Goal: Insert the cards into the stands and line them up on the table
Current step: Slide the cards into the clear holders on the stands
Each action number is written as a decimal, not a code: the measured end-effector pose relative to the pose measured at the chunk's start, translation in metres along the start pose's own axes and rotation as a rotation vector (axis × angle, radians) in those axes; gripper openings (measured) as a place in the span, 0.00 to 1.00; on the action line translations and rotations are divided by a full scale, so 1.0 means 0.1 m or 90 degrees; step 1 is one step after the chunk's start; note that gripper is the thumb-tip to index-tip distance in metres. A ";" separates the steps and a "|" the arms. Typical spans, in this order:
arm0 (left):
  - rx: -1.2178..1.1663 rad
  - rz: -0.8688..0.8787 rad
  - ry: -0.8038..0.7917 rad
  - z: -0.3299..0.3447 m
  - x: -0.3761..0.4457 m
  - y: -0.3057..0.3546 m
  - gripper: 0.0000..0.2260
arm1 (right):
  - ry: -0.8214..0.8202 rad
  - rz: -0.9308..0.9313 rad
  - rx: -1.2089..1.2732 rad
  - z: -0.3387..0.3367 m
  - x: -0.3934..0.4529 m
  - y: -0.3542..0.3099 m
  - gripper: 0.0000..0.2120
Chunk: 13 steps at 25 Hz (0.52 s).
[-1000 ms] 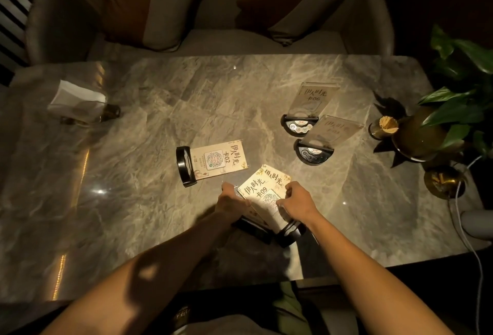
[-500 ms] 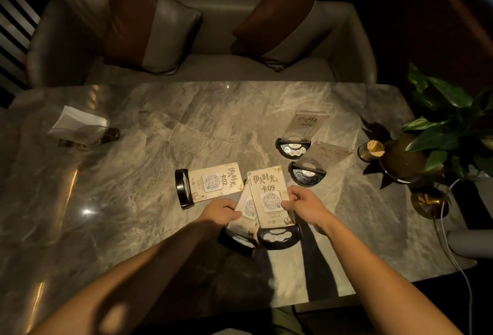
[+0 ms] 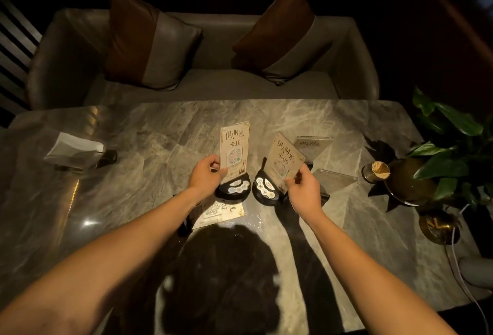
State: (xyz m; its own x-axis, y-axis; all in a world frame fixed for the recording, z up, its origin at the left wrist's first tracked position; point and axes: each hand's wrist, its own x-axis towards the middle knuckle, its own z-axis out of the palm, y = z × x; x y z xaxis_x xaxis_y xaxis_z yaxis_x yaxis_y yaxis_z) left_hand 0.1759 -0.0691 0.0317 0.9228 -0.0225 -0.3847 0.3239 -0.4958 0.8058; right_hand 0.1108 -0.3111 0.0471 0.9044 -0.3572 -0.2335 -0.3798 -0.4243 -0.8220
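Note:
Two card stands are held upright above the marble table (image 3: pixel 133 174). My left hand (image 3: pixel 206 176) grips the left edge of the stand with card 10 (image 3: pixel 234 152), whose black half-round base (image 3: pixel 234 189) hangs under it. My right hand (image 3: pixel 301 186) grips the right edge of the stand with card 09 (image 3: pixel 284 160), which tilts to the left, over its black base (image 3: pixel 264 189). A third stand with card 02 (image 3: pixel 224 210) lies flat on the table under my left wrist. Two more stands (image 3: pixel 313 145) (image 3: pixel 333 180) stand behind my right hand, partly hidden.
A napkin holder (image 3: pixel 76 152) sits at the far left. A toothpick jar (image 3: pixel 376 172), a potted plant (image 3: pixel 437 166), a brass lamp base (image 3: pixel 437 225) and a white cable (image 3: pixel 464 276) crowd the right edge. A sofa with two cushions (image 3: pixel 208 49) lies beyond the table.
Both stands have been lifted off the table and turned upright, one in each hand. They have moved apart and away from me. The view has tilted up.

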 end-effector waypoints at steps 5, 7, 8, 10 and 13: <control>0.022 0.000 0.046 0.07 0.24 -0.03 0.03 | 0.052 0.028 0.011 0.15 0.12 0.09 0.10; 0.026 0.000 0.053 0.08 0.28 -0.02 0.03 | 0.061 0.032 0.018 0.19 0.13 0.13 0.08; 0.020 -0.001 0.052 0.09 0.30 -0.02 0.03 | 0.064 0.034 0.020 0.20 0.13 0.15 0.08; 0.003 -0.018 0.049 0.12 0.33 -0.03 0.03 | 0.065 0.044 0.018 0.22 0.15 0.18 0.07; -0.013 -0.016 0.057 0.16 0.38 -0.08 0.02 | 0.071 0.054 0.003 0.25 0.15 0.25 0.07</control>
State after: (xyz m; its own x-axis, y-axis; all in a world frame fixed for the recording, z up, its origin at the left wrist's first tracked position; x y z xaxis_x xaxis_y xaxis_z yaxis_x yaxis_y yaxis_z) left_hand 0.2050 -0.0798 0.0030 0.9288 0.0679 -0.3643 0.3509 -0.4772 0.8057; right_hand 0.1199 -0.3066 0.0103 0.8415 -0.4822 -0.2436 -0.4531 -0.3846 -0.8042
